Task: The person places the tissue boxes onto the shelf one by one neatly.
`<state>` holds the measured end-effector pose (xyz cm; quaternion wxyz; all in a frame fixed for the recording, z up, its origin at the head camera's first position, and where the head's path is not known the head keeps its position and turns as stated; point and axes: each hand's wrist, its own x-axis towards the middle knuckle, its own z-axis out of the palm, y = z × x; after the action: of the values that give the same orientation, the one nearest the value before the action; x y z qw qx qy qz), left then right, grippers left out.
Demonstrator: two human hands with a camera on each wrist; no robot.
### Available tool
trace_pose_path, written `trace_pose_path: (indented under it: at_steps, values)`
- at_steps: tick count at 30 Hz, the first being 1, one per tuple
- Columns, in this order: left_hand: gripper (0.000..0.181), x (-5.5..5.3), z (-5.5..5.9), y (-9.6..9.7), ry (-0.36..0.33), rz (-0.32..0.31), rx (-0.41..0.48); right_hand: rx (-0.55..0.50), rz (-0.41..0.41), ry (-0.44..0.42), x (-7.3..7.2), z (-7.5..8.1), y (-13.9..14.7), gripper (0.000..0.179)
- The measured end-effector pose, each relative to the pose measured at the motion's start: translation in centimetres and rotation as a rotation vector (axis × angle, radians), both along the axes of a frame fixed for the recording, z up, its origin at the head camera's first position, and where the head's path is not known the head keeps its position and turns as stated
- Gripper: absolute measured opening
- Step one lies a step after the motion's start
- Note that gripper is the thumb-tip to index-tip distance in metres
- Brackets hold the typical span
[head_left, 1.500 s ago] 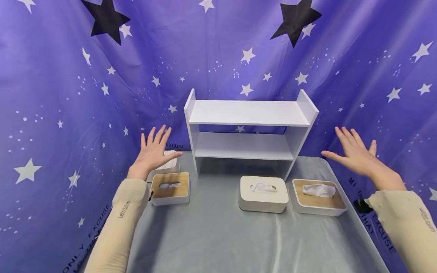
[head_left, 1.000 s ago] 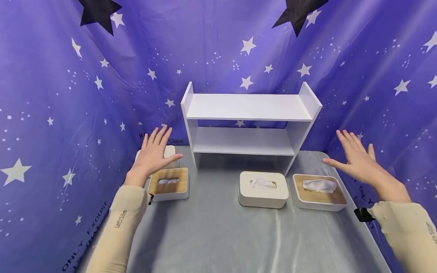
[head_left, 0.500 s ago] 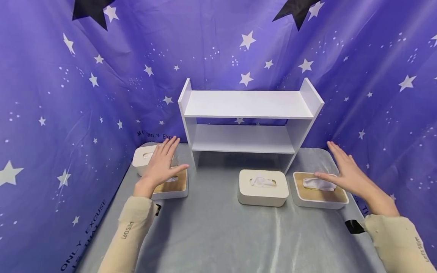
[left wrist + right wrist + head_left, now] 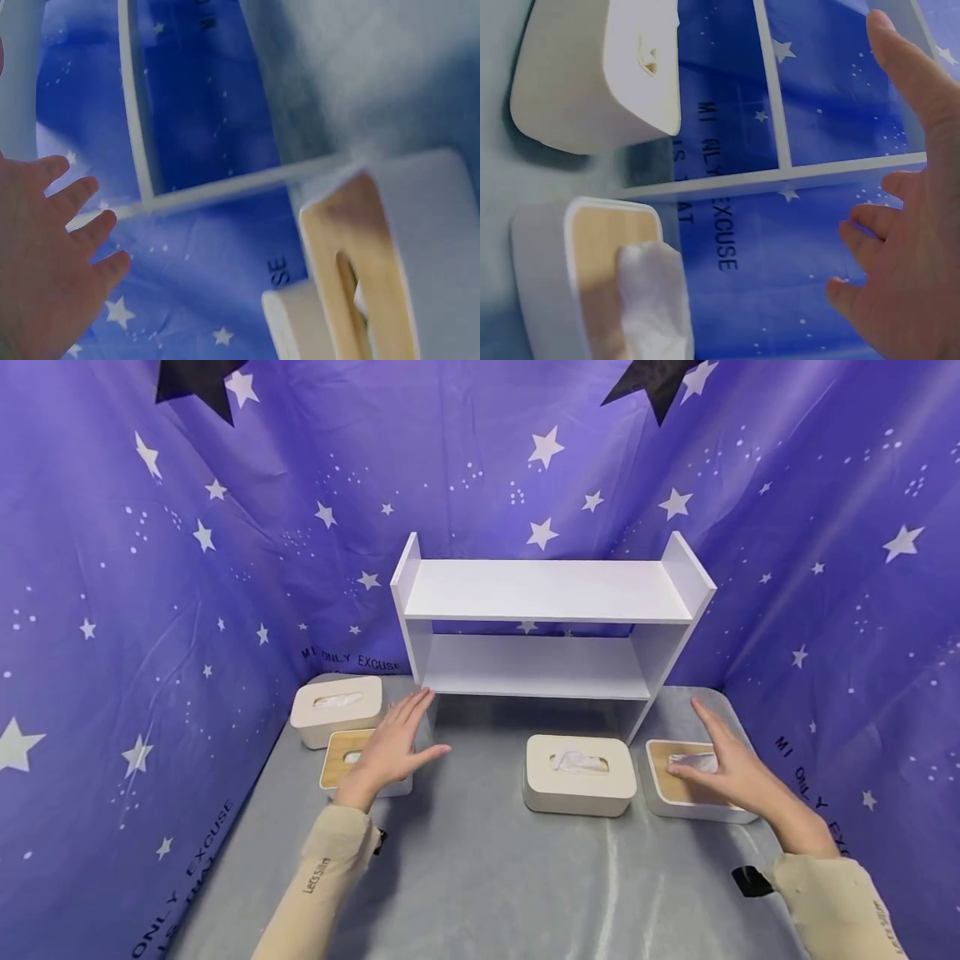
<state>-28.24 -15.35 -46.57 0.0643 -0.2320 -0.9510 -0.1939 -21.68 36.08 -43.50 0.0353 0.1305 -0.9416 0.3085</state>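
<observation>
Head view: between seven and eight o'clock, left hand (image 4: 386, 756), empty, fingers straight and thumb well out, partly hiding the left wood-topped box (image 4: 336, 766) near eight. Near four, right hand (image 4: 742, 782), also empty and opened wide, thumb overlapping the tissue (image 4: 696, 762) of the right wood-topped box (image 4: 678, 793). Apparently a reach; best to come down level, keep the thumb off the tissue, and press on side walls rather than lid. Between four and five, middle cream box (image 4: 581, 787), just beside the right wood-topped box: a tight gap for fingers, probably. Past eight, rear cream box (image 4: 337, 717), close behind the left wood-topped box. From centre towards one, white shelf unit (image 4: 547, 589); below, grey cloth (image 4: 480, 877), creased and likely to ruck if dragged; around on three sides, purple curtain (image 4: 480, 485).

Left wrist view: left hand at eight, spread, clear of the left wood-topped box at four.

Right wrist view: right hand near four, fingers loosely bent around nothing, apart from the right wood-topped box between seven and eight; middle cream box at ten.
</observation>
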Motion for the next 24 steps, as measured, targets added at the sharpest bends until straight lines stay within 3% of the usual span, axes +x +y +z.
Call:
trace_pose_path:
  at_steps: [18,24]
  values:
    - [0.099,0.2,-3.0,5.3,-0.098,-0.076,0.034,-0.032,0.032,-0.087,0.1,-3.6,-2.5,0.109]
    - [0.101,0.5,-4.4,6.6,-0.129,-0.09,0.087,-0.07,0.04,-0.112,0.0,-5.0,-3.0,0.109]
